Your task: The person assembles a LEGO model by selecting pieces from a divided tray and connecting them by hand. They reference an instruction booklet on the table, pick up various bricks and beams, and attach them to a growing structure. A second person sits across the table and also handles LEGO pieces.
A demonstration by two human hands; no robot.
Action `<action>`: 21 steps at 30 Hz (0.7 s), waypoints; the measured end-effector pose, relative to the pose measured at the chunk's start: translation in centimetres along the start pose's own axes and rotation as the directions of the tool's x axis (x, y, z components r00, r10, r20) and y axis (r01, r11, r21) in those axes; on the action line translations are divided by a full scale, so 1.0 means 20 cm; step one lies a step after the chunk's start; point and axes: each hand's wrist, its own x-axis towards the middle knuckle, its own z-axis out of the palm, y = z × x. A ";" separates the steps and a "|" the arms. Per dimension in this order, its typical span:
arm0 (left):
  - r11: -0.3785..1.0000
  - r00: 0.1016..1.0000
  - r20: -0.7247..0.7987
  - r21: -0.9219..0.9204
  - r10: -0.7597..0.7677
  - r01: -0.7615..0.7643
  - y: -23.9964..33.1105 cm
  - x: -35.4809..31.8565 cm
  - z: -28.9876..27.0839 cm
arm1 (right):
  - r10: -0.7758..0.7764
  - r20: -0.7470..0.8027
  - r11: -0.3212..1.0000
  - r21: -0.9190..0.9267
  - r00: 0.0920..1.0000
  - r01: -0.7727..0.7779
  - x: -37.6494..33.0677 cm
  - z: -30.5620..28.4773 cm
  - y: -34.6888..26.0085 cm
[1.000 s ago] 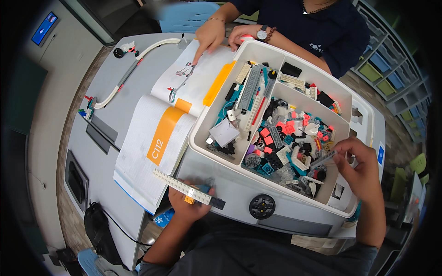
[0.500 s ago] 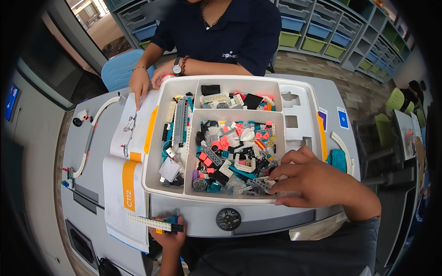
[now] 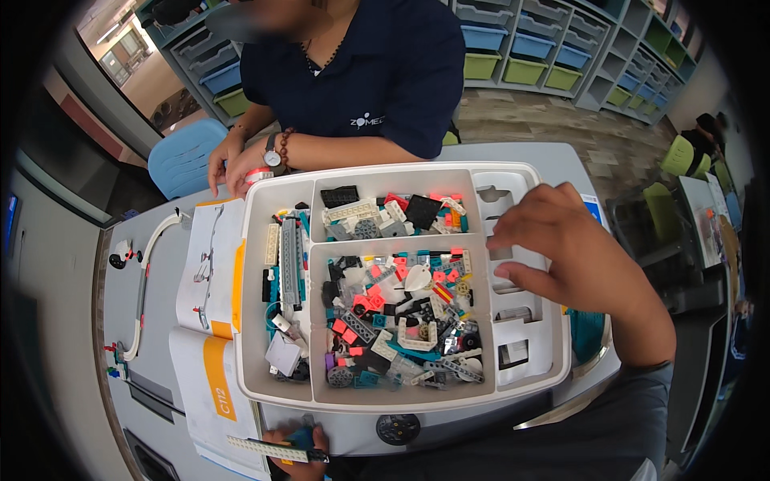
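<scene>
Surface, grey. Tray, white, divided, holding assorted bricks. Booklet, open, left of tray. Right hand: fingers parted above tray, nothing visibly held. Left hand: fingers closed around white studded beam, nearside of tray.

Site appears to be a classroom: grey shelving holds blue and green plastic bins; light-blue plastic chair stands at grey worktop bearing white compartmented plastic tray of multicoloured plastic bricks.
</scene>
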 end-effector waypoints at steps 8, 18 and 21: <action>0.670 0.867 -0.047 0.656 0.497 -0.348 0.32 0.11 0.02 | -0.078 0.046 0.995 -0.063 0.996 0.081 0.35 0.19 0.13; 0.783 0.934 0.008 0.543 0.357 -0.304 0.46 0.15 0.00 | -0.186 0.066 0.979 -0.075 0.980 0.191 0.52 0.21 -0.15; 0.771 0.929 0.046 0.544 0.366 -0.331 0.44 0.14 -0.01 | -0.189 0.056 0.981 -0.033 0.980 0.191 0.43 0.13 -0.28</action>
